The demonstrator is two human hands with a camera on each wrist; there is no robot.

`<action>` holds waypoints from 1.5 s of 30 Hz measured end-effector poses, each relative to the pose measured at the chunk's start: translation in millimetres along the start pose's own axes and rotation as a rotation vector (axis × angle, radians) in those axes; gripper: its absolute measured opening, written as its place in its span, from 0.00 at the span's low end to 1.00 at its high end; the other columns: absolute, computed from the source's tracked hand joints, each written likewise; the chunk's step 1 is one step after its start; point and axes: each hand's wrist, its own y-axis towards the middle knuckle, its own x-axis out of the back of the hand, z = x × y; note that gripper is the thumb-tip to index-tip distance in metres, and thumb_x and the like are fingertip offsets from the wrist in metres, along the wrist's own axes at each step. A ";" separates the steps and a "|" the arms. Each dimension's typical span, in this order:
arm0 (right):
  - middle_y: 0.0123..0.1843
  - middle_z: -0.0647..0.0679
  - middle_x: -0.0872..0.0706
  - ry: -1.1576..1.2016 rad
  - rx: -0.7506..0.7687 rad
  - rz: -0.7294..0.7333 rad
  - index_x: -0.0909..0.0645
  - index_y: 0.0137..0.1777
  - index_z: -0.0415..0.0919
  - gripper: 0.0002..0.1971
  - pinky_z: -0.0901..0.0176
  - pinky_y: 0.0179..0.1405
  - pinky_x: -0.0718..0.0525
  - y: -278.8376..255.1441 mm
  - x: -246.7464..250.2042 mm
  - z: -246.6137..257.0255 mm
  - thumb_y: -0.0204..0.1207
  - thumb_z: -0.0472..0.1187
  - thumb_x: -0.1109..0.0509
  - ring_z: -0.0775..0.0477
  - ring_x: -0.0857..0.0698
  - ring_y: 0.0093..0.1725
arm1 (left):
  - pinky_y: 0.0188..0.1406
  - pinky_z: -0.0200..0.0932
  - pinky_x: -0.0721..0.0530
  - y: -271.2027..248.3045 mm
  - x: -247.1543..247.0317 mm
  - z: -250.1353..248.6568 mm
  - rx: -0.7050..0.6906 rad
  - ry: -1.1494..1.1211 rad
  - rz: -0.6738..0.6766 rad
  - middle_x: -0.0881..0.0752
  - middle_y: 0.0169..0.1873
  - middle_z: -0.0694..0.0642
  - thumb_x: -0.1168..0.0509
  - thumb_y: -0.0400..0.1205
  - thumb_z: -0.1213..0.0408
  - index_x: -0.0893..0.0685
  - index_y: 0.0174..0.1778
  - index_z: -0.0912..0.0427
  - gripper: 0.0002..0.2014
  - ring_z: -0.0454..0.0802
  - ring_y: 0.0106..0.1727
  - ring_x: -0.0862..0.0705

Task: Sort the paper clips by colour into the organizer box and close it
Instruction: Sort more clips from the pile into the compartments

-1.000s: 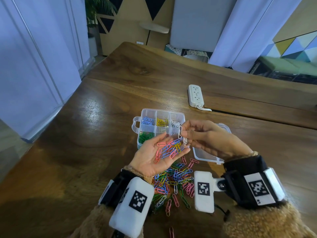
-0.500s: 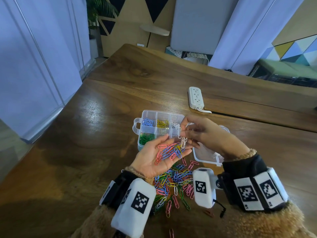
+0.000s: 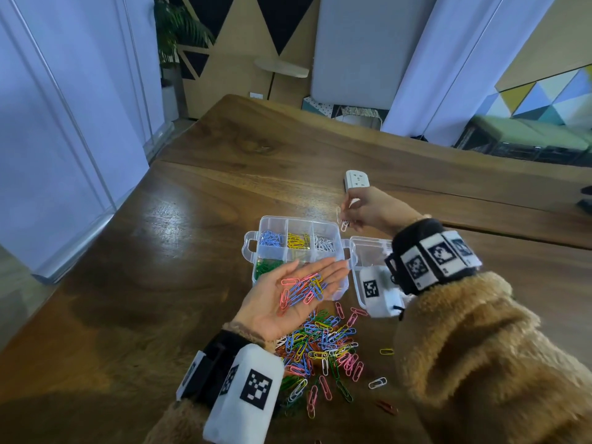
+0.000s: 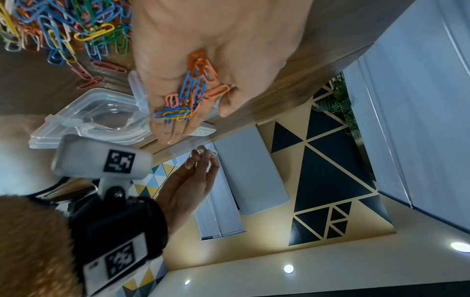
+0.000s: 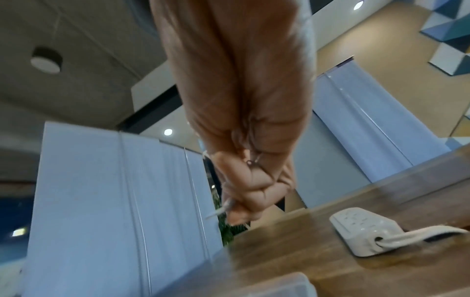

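Note:
A clear organizer box (image 3: pixel 299 225) stands open on the wooden table, with blue, yellow, white and green clips in separate compartments. Its lid (image 3: pixel 368 251) lies open to the right. My left hand (image 3: pixel 288 296) is held flat, palm up, over the box's near edge, carrying several pink, blue and yellow clips (image 3: pixel 302 290) (image 4: pixel 188 96). My right hand (image 3: pixel 362 209) hovers just past the box's far right corner and pinches white paper clips (image 3: pixel 342 219) that hang from its fingertips (image 5: pixel 244 201). A mixed pile of clips (image 3: pixel 320 347) lies on the table below the left hand.
A white power strip (image 3: pixel 356 180) (image 5: pixel 366 227) lies on the table behind the right hand. A few stray clips (image 3: pixel 377 382) sit right of the pile. The table's left edge runs beside a pale partition wall.
My right hand has lifted the white clips off the left palm and carried them back and right, past the box's far corner. The left hand stays palm up with the rest.

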 end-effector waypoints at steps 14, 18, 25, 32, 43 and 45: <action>0.28 0.52 0.12 -0.222 -0.191 0.085 0.18 0.43 0.37 0.04 0.69 0.34 0.15 34.5 -24.0 5.8 0.74 0.29 0.31 0.50 0.15 0.36 | 0.66 0.58 0.27 -3.5 -4.3 -5.0 0.003 -0.038 -0.071 0.21 0.65 0.78 0.53 0.86 0.60 0.23 0.64 0.82 0.26 0.70 0.69 0.23; 0.44 0.38 0.11 -0.244 -0.168 0.067 0.15 0.43 0.32 0.05 0.61 0.46 0.13 31.5 -22.2 3.1 0.74 0.26 0.32 0.48 0.12 0.41 | 0.66 0.58 0.27 -3.0 -4.2 -3.7 0.003 -0.018 -0.084 0.22 0.65 0.78 0.53 0.87 0.58 0.24 0.65 0.82 0.28 0.69 0.69 0.24; 0.41 0.37 0.12 -0.199 -0.066 0.016 0.17 0.43 0.30 0.05 0.64 0.36 0.13 10.2 -18.6 4.7 0.75 0.24 0.35 0.47 0.12 0.37 | 0.67 0.59 0.27 0.6 -1.8 -2.9 0.002 -0.035 -0.102 0.23 0.65 0.79 0.53 0.89 0.52 0.25 0.65 0.83 0.32 0.71 0.68 0.23; 0.29 0.62 0.21 -0.311 0.362 -0.028 0.14 0.44 0.37 0.09 0.83 0.34 0.26 -54.9 -28.1 29.5 0.71 0.26 0.33 0.68 0.21 0.26 | 0.57 0.65 0.20 1.1 0.5 -1.6 -0.018 0.039 -0.128 0.18 0.58 0.79 0.53 0.86 0.45 0.16 0.54 0.83 0.38 0.72 0.56 0.14; 0.37 0.62 0.28 -0.504 0.438 0.127 0.18 0.44 0.44 0.07 0.51 0.49 0.18 -60.5 -52.2 18.6 0.70 0.33 0.27 0.64 0.25 0.37 | 0.62 0.68 0.23 2.3 4.5 2.2 -0.072 0.033 0.127 0.12 0.46 0.72 0.56 0.87 0.43 0.11 0.43 0.77 0.40 0.65 0.52 0.11; 0.37 0.62 0.29 -0.502 0.424 0.142 0.20 0.43 0.45 0.07 0.49 0.50 0.18 -59.8 -54.3 18.7 0.69 0.34 0.26 0.60 0.24 0.40 | 0.58 0.65 0.20 3.3 2.5 0.9 -0.075 0.008 0.100 0.11 0.41 0.68 0.56 0.87 0.43 0.10 0.37 0.73 0.40 0.61 0.46 0.10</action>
